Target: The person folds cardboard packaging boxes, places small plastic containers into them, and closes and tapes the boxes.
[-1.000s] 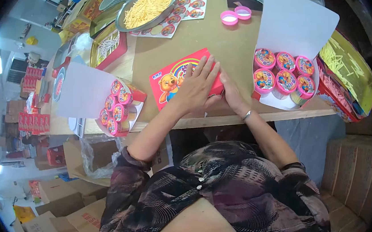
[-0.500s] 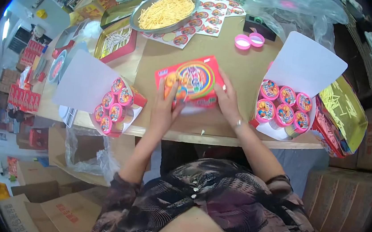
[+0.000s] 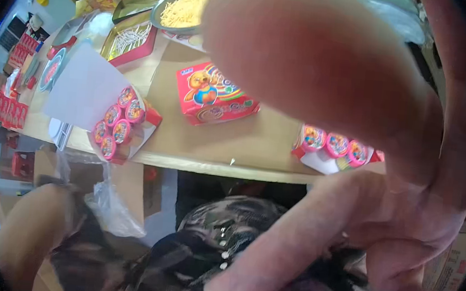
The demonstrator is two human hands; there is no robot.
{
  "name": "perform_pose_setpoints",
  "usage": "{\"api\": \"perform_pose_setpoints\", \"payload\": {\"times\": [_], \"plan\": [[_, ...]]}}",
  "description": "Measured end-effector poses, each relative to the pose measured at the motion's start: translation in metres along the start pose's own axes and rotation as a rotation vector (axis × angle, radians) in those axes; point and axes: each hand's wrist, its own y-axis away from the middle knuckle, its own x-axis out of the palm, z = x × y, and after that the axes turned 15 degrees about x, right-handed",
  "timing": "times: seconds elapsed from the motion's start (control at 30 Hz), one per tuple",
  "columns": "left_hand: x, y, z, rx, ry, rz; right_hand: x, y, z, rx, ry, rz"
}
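Note:
My right hand (image 3: 405, 167) looms very large and close to the camera, covering much of the right side. Its fingers are spread apart, and no object shows between them. At the lower left only my left forearm (image 3: 35, 222) appears, blurred, with its hand out of sight. On the table, a closed red candy box (image 3: 217, 102) with a cartoon bear stands untouched, its upper right corner hidden behind a finger. An open box of pink round tubs (image 3: 121, 129) stands to its left. Another box of pink tubs (image 3: 336, 146) sits to the right, mostly covered by my hand.
A metal bowl of yellow sticks (image 3: 184, 14) stands at the back, partly hidden. Beside it is a red-sided tray of white sticks (image 3: 128, 43). Below the table's front edge (image 3: 214, 168) hang clear plastic bags (image 3: 117, 207) by a cardboard carton. Stacked red boxes (image 3: 9, 110) are farther left.
Both hands have let go of the red candy box, which now rests on the table. My right hand has come up close to the camera; my left hand has left the view.

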Motion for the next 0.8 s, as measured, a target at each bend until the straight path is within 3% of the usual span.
{"api": "perform_pose_setpoints", "payload": {"times": [0.37,0.57,0.63,0.7,0.73,0.77,0.8], "plan": [[0.036,-0.013,-0.008,0.077,-0.038,-0.047,0.036,0.033,0.009,-0.049,0.049,0.047],[0.050,-0.012,-0.047,0.014,-0.041,-0.089,0.056,0.075,0.039,-0.102,0.231,-0.055],[0.054,-0.013,-0.050,0.030,-0.053,-0.094,0.046,0.094,0.046,-0.104,0.570,-0.211],[0.039,-0.009,-0.027,0.029,-0.055,-0.111,-0.006,0.099,0.045,0.088,1.386,-0.571],[0.039,-0.010,-0.030,0.032,-0.055,-0.116,-0.025,0.115,0.044,0.127,1.621,-0.806],[0.040,-0.010,-0.033,0.029,-0.059,-0.122,-0.045,0.136,0.041,0.179,1.845,-1.045],[0.041,-0.010,-0.036,0.022,-0.064,-0.130,-0.075,0.164,0.035,0.206,1.838,-1.040]]}}
